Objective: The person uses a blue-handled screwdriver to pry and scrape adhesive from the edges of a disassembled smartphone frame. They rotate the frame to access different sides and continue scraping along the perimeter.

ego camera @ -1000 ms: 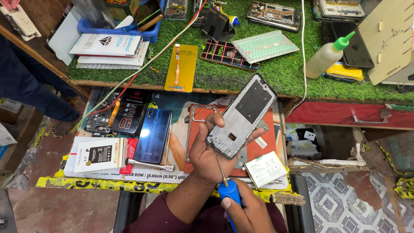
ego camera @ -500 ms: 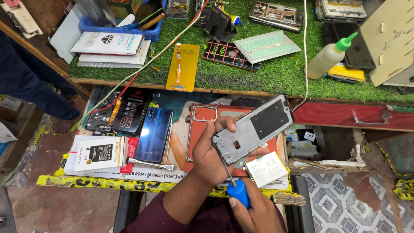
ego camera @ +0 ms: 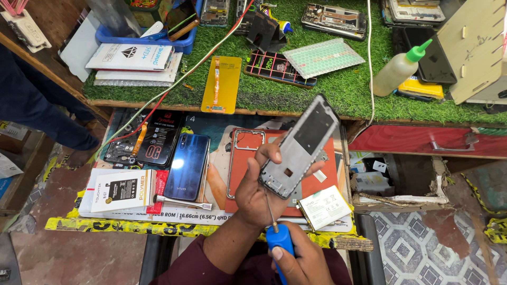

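My left hand (ego camera: 260, 187) grips a grey phone frame (ego camera: 301, 145) by its lower end, held tilted above the orange mat (ego camera: 240, 177). My right hand (ego camera: 301, 261) holds a blue-handled screwdriver (ego camera: 278, 240); its thin shaft points up and the tip touches the bottom edge of the frame. A blue phone back cover (ego camera: 186, 166) lies left of the mat. An orange-rimmed phone frame (ego camera: 248, 140) rests on the mat. A white battery (ego camera: 325, 207) lies by my left wrist.
A green turf shelf (ego camera: 338, 89) holds a yellow flex strip (ego camera: 222, 84), phone parts, a bottle with a green cap (ego camera: 398, 71) and a blue tray (ego camera: 158, 39). A white box (ego camera: 121, 190) and metal tweezers (ego camera: 182, 202) lie left. A person's dark-clad leg (ego camera: 31, 105) stands at left.
My left hand has turned the phone frame back to a steeper, more upright tilt. My right hand with the screwdriver stays under its lower edge.
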